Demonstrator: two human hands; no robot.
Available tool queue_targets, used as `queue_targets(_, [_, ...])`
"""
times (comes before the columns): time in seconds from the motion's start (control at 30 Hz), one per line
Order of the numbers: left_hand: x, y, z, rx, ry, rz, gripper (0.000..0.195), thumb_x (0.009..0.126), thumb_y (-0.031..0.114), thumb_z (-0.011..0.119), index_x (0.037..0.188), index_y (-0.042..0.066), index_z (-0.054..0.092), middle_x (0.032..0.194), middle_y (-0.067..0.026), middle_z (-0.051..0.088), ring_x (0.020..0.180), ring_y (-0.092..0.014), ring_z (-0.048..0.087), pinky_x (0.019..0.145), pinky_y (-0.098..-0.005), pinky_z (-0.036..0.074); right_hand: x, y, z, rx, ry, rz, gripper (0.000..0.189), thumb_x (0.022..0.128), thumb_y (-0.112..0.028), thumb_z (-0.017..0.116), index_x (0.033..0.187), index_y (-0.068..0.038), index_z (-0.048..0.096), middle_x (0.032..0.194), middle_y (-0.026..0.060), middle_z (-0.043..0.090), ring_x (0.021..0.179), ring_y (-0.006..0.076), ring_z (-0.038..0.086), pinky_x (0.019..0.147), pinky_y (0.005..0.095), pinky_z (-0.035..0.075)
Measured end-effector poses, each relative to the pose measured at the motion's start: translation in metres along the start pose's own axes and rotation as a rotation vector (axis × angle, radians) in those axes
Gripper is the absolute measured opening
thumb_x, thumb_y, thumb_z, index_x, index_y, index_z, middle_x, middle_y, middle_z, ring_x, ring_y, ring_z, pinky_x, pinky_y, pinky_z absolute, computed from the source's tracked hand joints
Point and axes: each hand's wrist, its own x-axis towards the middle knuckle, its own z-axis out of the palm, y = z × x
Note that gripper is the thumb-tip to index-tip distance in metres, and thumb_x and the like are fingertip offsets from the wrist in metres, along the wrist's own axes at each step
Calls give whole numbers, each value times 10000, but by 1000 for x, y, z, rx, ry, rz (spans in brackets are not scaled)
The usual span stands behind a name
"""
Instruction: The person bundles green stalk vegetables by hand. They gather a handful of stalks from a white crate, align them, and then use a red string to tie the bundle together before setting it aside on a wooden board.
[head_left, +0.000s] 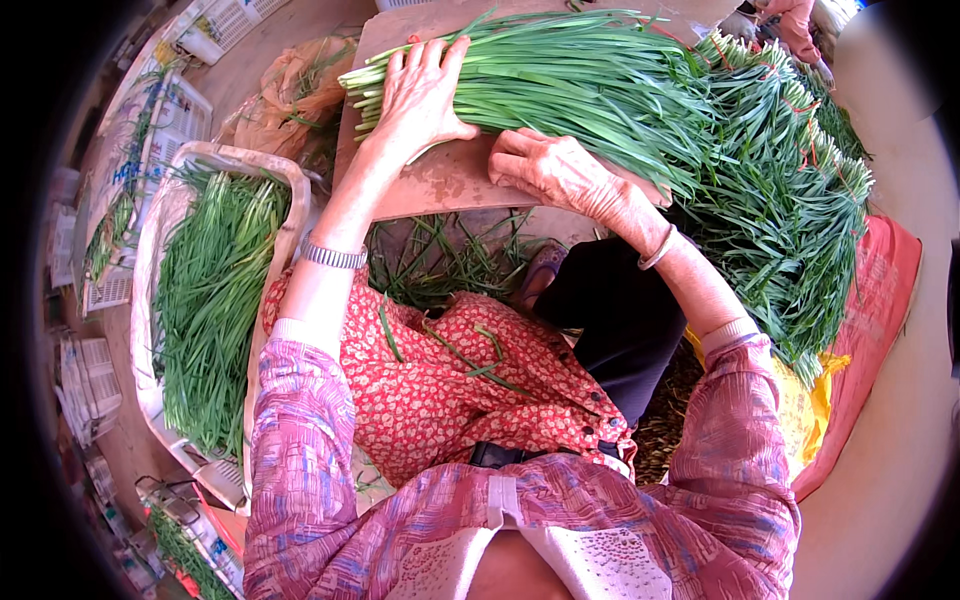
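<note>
A thick sheaf of long green garlic chives lies across a low board, its pale stem ends to the left. My left hand rests over the stems near those ends, fingers spread, palm down. A bit of red shows beside its fingertips. Below the leaves, at the board's near edge, my right hand has its fingers curled; whether something thin is between them I cannot tell. Tied bundles of chives with red ties are heaped to the right, touching the leaf tips.
A white plastic crate of loose chives stands at my left. Stray leaves litter the floor under the board. An orange mesh bag lies beyond the crate. Red sacking lies under the right heap. Another person's arm shows at the upper right.
</note>
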Motion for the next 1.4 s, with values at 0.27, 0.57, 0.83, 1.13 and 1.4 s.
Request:
queue_targets(0.27, [0, 5, -1, 25, -49, 2, 1155, 491, 432, 879, 1455, 65, 360, 1378, -186, 459, 1316, -355, 407, 1066, -483, 306, -20, 14, -30, -19, -80, 143, 380, 812, 14, 597, 1158, -141, 623, 1086, 72, 601, 1006, 303, 617, 794, 379, 550])
queue_targets(0.57, [-1, 10, -13, -100, -21, -25, 1160, 478, 320, 895, 1434, -17, 330, 1277, -236, 453, 1220, -408, 420, 1069, -526, 296, -9, 8, -18, 68, -160, -52, 277, 748, -54, 669, 1002, -149, 615, 1112, 2, 551, 1045, 245, 592, 808, 364, 560])
queue_targets(0.83, [1, 8, -11, -148, 62, -5, 1093, 500, 322, 883, 1402, -21, 369, 1270, -242, 460, 1213, -417, 427, 1059, -518, 308, 9, 3, -1, 198, 47, 81, 74, 941, -167, 578, 971, -100, 586, 916, 75, 599, 871, 309, 624, 722, 398, 527])
queue_targets(1.13, [0, -8, -16, -79, -251, -42, 1422, 462, 501, 908, 1552, 88, 93, 1556, -190, 245, 1453, -349, 227, 1174, -582, 165, 53, 19, 11, 595, 724, 633, 126, 940, -89, 625, 1045, -19, 626, 856, 45, 688, 706, 103, 622, 642, 249, 518])
queue_targets(1.4, [-5, -10, -4, -18, -82, -105, 1190, 507, 230, 899, 1503, 62, 271, 1371, -167, 491, 1302, -314, 453, 1115, -526, 303, 47, -3, -3, 825, 837, 675, 76, 950, -79, 618, 983, -18, 649, 821, 7, 675, 680, 54, 579, 614, 207, 490])
